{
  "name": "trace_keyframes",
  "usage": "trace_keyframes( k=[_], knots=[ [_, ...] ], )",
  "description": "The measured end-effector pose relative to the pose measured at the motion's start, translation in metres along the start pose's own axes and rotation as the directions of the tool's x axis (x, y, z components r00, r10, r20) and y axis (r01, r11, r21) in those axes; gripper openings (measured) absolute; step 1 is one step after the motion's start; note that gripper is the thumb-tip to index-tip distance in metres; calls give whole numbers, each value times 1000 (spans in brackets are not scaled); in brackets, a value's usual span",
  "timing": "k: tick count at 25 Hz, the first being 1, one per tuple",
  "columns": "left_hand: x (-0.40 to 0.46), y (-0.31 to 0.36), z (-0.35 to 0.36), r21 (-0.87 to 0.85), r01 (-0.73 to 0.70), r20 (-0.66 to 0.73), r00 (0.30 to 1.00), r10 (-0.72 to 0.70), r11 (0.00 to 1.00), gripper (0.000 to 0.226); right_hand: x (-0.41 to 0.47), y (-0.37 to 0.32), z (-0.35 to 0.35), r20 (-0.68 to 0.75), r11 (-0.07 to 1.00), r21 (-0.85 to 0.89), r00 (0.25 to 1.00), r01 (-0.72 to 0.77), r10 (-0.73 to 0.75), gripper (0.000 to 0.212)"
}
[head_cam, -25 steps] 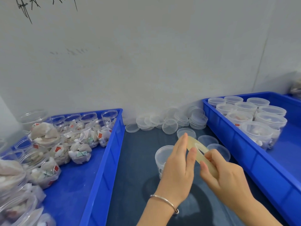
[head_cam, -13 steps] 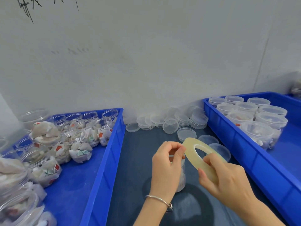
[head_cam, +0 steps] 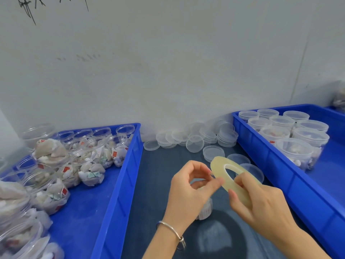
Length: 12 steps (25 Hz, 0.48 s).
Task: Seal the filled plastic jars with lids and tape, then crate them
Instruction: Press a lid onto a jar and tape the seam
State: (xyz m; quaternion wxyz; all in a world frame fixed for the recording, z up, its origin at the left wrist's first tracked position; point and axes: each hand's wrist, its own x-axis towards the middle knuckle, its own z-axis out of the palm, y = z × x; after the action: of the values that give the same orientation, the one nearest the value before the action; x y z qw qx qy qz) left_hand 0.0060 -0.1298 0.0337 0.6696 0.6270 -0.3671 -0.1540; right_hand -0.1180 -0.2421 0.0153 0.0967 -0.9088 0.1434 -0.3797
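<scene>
at the left of the frame a blue crate (head_cam: 115, 184) holds open jars (head_cam: 89, 165) stuffed with sachets, still unlidded. lower centre, the left hand (head_cam: 188, 193) pinches at the edge of the tape roll (head_cam: 233, 176), thumb and forefinger curled narrow, with a jar (head_cam: 205, 208) on the tabletop (head_cam: 149, 184) half hidden below it. the right hand (head_cam: 261, 200) grips the roll. to do this well i'd find the loose end by nail, peel slowly, and keep the strip off itself. loose lids (head_cam: 194, 139) sit behind; lidded jars (head_cam: 293, 150) fill the right crate (head_cam: 280, 176). the black scrawl on the wall at upper left is unreadable, as are the red tags.
</scene>
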Motion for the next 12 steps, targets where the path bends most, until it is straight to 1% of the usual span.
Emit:
trace_keyframes(
  k=[2, 3, 4, 5, 6, 7, 9, 10, 12],
  knots=[
    [3, 4, 0, 141, -79, -91, 992, 93, 987, 20, -2, -3, -5, 77, 997, 80, 997, -8, 2, 32],
    [5, 9, -1, 196, -138, -109, 981, 162, 971, 22, -1, -4, -7, 124, 990, 138, 992, -29, 12, 35],
    [6, 14, -3, 239, -214, -108, 964, 245, 947, 23, 1, -3, -10, 161, 983, 175, 987, -54, 25, 42],
    [7, 20, -7, 260, -286, -105, 941, 322, 922, 23, 5, 0, -14, 158, 983, 167, 986, -78, 51, 50],
    [7, 24, -11, 256, -336, -118, 920, 374, 906, 21, 9, 4, -18, 125, 987, 123, 988, -106, 91, 55],
    [7, 26, -16, 229, -353, -148, 908, 391, 907, 20, 12, 9, -22, 105, 987, 73, 985, -146, 138, 57],
    [4, 17, -26, 162, -312, -233, 910, 343, 936, 16, 16, 16, -28, 116, 979, -18, 972, -205, 205, 56],
    [1, 6, -30, 132, -259, -275, 918, 286, 957, 15, 16, 18, -29, 131, 979, -77, 972, -188, 197, 56],
    [-12, -25, -32, 38, -121, -346, 930, 127, 992, 19, 9, 17, -21, 200, 978, -194, 973, -78, 118, 54]
  ],
)
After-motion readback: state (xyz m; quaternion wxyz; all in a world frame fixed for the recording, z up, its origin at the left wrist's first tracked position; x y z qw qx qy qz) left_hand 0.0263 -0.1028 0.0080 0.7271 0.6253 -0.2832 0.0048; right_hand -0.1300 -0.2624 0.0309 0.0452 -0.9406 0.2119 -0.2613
